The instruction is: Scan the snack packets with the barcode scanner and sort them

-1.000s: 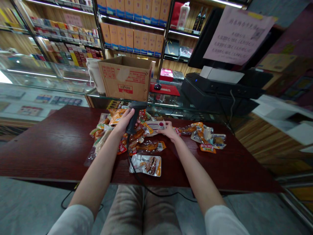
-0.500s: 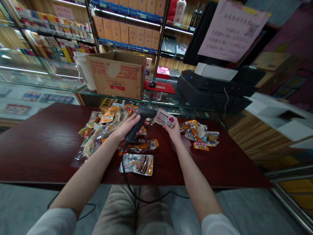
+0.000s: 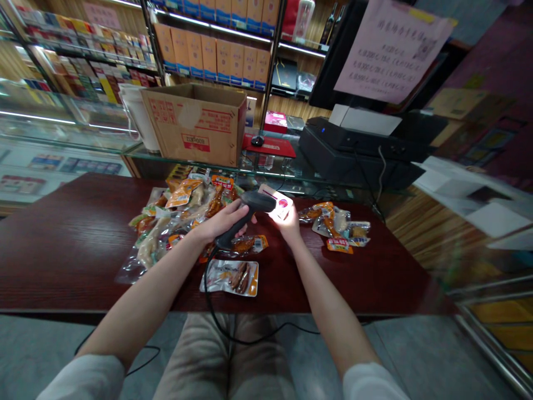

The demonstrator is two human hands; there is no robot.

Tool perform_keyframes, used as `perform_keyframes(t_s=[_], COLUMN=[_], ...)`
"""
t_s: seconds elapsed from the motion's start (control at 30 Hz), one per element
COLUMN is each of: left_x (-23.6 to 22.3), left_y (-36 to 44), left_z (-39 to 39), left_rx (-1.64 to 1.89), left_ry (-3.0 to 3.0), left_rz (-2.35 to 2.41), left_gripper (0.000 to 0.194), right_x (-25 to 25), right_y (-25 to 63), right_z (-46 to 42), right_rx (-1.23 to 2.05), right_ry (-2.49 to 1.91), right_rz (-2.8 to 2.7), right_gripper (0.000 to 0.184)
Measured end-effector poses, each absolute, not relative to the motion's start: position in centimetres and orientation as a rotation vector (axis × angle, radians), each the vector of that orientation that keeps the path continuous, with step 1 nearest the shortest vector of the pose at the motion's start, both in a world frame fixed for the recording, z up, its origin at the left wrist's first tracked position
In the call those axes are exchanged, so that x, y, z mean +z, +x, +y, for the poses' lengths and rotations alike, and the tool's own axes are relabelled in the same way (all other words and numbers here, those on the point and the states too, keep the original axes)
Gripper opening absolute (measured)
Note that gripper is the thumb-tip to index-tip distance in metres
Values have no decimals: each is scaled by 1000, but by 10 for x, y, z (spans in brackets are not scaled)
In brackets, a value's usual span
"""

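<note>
My left hand (image 3: 222, 221) is wrapped round the grip of a black barcode scanner (image 3: 256, 201), whose head points right. Bright light from it falls on a small flat food packet (image 3: 275, 199), pinched in my right hand (image 3: 288, 222). The scanner's head hides part of that packet. Left of my left hand lies a heap of vacuum-packed foods (image 3: 183, 200). Below the scanner are a clear pack of brown food (image 3: 250, 244) and a silver pouch (image 3: 233, 278) with an orange corner. A smaller group of food packs (image 3: 337, 225) lies right of my right hand.
An open cardboard box (image 3: 195, 125) stands on the glass counter behind the dark wooden table (image 3: 62, 250). Beside it is a white jug (image 3: 141, 119). A black printer-like machine (image 3: 358, 144) sits at the back right. The scanner's black cable (image 3: 210, 305) hangs over the table's front edge.
The scanner has turned and moved right, closer to the packet, and its light now shines on it. My right hand with the packet has shifted slightly left.
</note>
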State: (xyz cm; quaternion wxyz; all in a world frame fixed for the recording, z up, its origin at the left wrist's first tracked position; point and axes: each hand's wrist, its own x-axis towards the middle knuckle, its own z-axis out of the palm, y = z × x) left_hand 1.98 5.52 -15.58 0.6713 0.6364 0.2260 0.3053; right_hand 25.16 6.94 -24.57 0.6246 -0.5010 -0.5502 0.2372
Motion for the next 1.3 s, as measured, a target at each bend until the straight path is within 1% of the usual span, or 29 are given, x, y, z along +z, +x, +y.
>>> perform_keyframes(t_s=[0.13, 0.23, 0.3, 0.33, 0.4, 0.5, 0.57, 0.67, 0.73, 0.8, 0.9, 1.07, 1.3], left_x=[-155, -153, -152, -152, -154, -159, -163, -166, -165, -162, -156, -154, -164], left_y=[23, 20, 16, 13, 8, 0, -5, -11, -14, -16, -16, -16, -18], left_z=[54, 55, 58, 60, 68, 84, 94, 103, 104, 103, 98, 97, 106], left_rx=[733, 766, 797, 815, 861, 974, 1046, 1099, 1110, 1120, 1121, 1138, 1131], left_ry=[1416, 1361, 1320, 1299, 1260, 1205, 1172, 1113, 1076, 1055, 1039, 1031, 985], left_rz=[507, 556, 612, 634, 658, 668, 685, 702, 699, 692, 692, 699, 710], left_gripper=[51, 52, 52, 53, 55, 57, 56, 56, 55, 52, 48, 47, 53], right_x=[-243, -234, -225, -220, -212, -206, -207, -210, -213, -217, -224, -225, -204], right_y=[250, 255, 261, 266, 277, 293, 303, 311, 311, 307, 296, 285, 288], right_z=[66, 58, 53, 50, 45, 38, 34, 30, 30, 32, 37, 40, 50], right_rx=[474, 354, 228, 161, 33, -146, -269, -445, -505, -453, -251, -122, -141], right_ry=[-1226, -1259, -1336, -1402, -1604, -2029, -2241, -2300, -2251, -2221, -2281, -2494, -2676], right_rz=[-1242, -1287, -1325, -1340, -1356, -1284, -1172, -1077, -1205, -1481, -1784, -1654, -1679], right_gripper=[60, 70, 77, 78, 72, 48, 41, 47, 50, 48, 47, 58, 64])
